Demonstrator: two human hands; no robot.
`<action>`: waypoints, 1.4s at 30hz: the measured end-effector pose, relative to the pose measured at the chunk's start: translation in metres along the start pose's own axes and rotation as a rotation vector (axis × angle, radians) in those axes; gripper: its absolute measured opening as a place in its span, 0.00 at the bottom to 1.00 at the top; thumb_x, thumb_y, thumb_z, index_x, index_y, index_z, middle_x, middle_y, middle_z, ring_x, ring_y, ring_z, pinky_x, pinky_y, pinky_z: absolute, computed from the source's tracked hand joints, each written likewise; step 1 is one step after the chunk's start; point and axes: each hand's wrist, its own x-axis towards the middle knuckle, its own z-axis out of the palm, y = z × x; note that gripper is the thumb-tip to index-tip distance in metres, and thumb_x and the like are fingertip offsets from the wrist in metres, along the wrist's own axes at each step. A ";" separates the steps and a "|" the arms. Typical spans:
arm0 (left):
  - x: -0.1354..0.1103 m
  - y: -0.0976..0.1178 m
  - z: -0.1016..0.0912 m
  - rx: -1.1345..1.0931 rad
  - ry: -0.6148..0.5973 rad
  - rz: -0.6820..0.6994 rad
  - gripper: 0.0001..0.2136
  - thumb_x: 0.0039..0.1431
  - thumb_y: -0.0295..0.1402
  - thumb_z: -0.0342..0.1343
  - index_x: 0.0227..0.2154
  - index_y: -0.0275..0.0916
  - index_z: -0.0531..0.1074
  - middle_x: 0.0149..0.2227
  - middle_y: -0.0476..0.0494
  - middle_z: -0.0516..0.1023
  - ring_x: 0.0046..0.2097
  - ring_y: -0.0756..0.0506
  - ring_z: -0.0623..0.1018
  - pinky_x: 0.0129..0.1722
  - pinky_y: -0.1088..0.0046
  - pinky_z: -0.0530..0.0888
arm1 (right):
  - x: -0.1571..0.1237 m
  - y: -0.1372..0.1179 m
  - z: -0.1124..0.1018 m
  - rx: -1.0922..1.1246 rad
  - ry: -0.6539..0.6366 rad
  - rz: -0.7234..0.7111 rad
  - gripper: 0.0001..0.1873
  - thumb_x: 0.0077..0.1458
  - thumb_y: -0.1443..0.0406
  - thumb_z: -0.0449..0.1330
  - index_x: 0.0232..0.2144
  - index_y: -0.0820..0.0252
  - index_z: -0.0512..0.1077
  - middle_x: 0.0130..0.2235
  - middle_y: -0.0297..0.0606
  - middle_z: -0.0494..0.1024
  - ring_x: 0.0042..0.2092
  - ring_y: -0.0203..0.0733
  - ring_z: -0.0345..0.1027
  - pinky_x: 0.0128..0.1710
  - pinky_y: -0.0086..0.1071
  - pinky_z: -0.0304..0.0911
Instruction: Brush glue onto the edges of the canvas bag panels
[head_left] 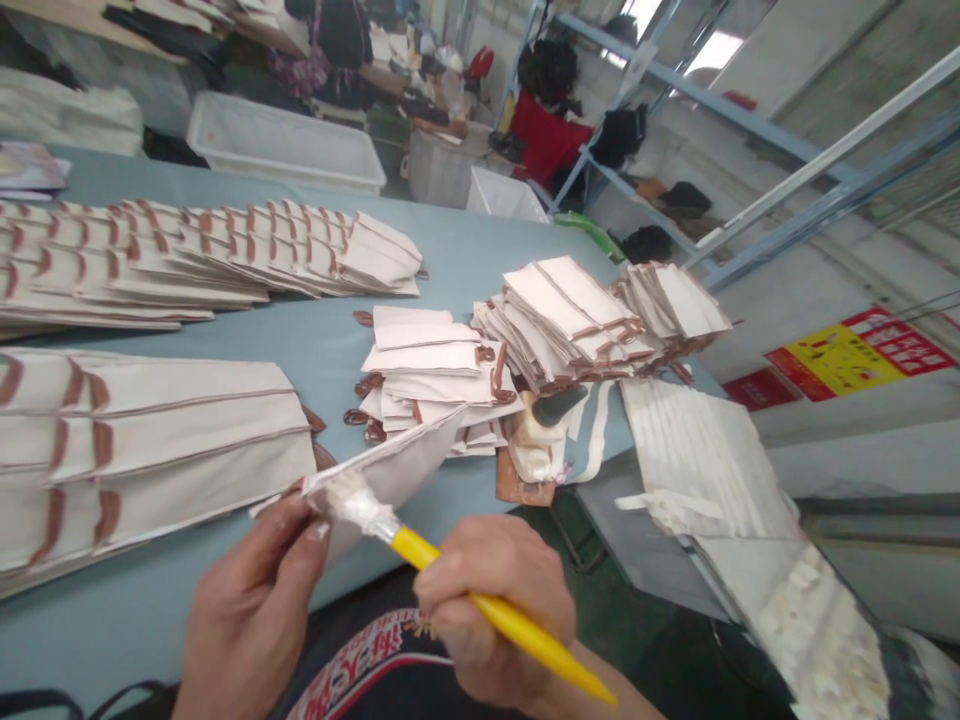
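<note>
My left hand pinches a cream fabric piece by its near corner, holding it up over the table's front edge. My right hand is closed round a yellow-handled brush. The brush's white, glue-caked head rests on the fabric's corner beside my left thumb. Just beyond lies a loose pile of folded cream pieces with brown straps.
Long rows of cream strapped pieces overlap across the blue table. A glue pot with a dark-handled brush sits near the right edge. More stacks and white strips lie right. A white bin stands behind.
</note>
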 end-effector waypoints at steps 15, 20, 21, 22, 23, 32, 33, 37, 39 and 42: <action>-0.009 -0.041 0.008 0.303 -0.034 0.840 0.13 0.66 0.19 0.60 0.41 0.47 0.76 0.29 0.52 0.88 0.30 0.43 0.90 0.39 0.72 0.83 | 0.018 -0.004 -0.008 0.321 0.176 0.766 0.28 0.74 0.41 0.64 0.31 0.54 0.70 0.14 0.16 0.56 0.12 0.28 0.45 0.12 0.21 0.49; -0.018 -0.049 0.010 0.257 0.021 0.803 0.13 0.64 0.19 0.62 0.38 0.47 0.79 0.29 0.54 0.91 0.29 0.44 0.91 0.37 0.74 0.85 | 0.020 0.021 -0.005 0.249 0.142 0.802 0.30 0.71 0.38 0.63 0.30 0.53 0.69 0.14 0.17 0.57 0.13 0.29 0.49 0.13 0.22 0.51; -0.019 -0.051 0.011 0.266 0.015 0.793 0.12 0.64 0.19 0.63 0.38 0.47 0.80 0.30 0.53 0.91 0.30 0.44 0.91 0.38 0.74 0.85 | 0.021 0.026 -0.006 0.225 0.150 0.784 0.30 0.71 0.39 0.63 0.29 0.53 0.69 0.14 0.17 0.57 0.13 0.30 0.50 0.13 0.22 0.51; -0.020 -0.054 0.011 0.274 0.009 0.790 0.12 0.64 0.20 0.63 0.38 0.47 0.81 0.30 0.53 0.92 0.30 0.43 0.91 0.39 0.74 0.86 | 0.022 0.029 -0.007 0.200 0.154 0.772 0.29 0.72 0.40 0.64 0.29 0.53 0.69 0.13 0.18 0.57 0.13 0.30 0.50 0.13 0.23 0.52; -0.020 -0.055 0.011 0.282 -0.003 0.793 0.11 0.64 0.20 0.64 0.38 0.47 0.82 0.31 0.53 0.92 0.31 0.43 0.92 0.39 0.73 0.86 | 0.023 0.032 -0.010 0.177 0.154 0.761 0.28 0.72 0.41 0.64 0.29 0.53 0.69 0.13 0.17 0.57 0.13 0.30 0.51 0.13 0.23 0.52; -0.006 -0.033 0.018 0.197 0.047 0.795 0.12 0.64 0.21 0.63 0.33 0.48 0.82 0.26 0.53 0.90 0.27 0.45 0.90 0.33 0.77 0.83 | 0.029 0.015 -0.022 -0.315 -0.133 -0.008 0.13 0.77 0.63 0.59 0.36 0.53 0.76 0.27 0.32 0.84 0.26 0.37 0.78 0.31 0.30 0.74; -0.006 -0.032 0.019 0.192 0.052 0.788 0.12 0.64 0.22 0.63 0.33 0.49 0.82 0.26 0.54 0.90 0.26 0.46 0.89 0.32 0.77 0.82 | 0.028 0.014 -0.021 -0.319 -0.201 -0.089 0.13 0.77 0.64 0.58 0.35 0.53 0.75 0.27 0.31 0.84 0.25 0.36 0.77 0.30 0.30 0.73; -0.008 -0.040 0.017 0.213 0.036 0.742 0.11 0.65 0.24 0.63 0.31 0.49 0.84 0.27 0.53 0.91 0.25 0.46 0.89 0.29 0.76 0.81 | 0.020 0.009 -0.019 -0.233 -0.318 -0.155 0.12 0.76 0.66 0.58 0.35 0.52 0.71 0.23 0.25 0.80 0.20 0.33 0.70 0.25 0.30 0.67; -0.008 -0.047 0.015 0.204 -0.015 0.703 0.10 0.66 0.26 0.64 0.32 0.49 0.85 0.28 0.51 0.92 0.28 0.44 0.90 0.32 0.75 0.83 | 0.015 0.005 -0.020 -0.150 -0.355 -0.127 0.11 0.76 0.65 0.58 0.36 0.52 0.72 0.25 0.26 0.81 0.20 0.32 0.70 0.27 0.29 0.70; -0.006 -0.050 0.015 0.136 -0.058 0.628 0.10 0.64 0.26 0.65 0.33 0.49 0.86 0.29 0.49 0.91 0.30 0.43 0.90 0.35 0.74 0.84 | 0.013 0.001 -0.022 -0.104 -0.343 -0.072 0.11 0.74 0.64 0.58 0.36 0.52 0.74 0.25 0.27 0.82 0.20 0.33 0.71 0.28 0.28 0.73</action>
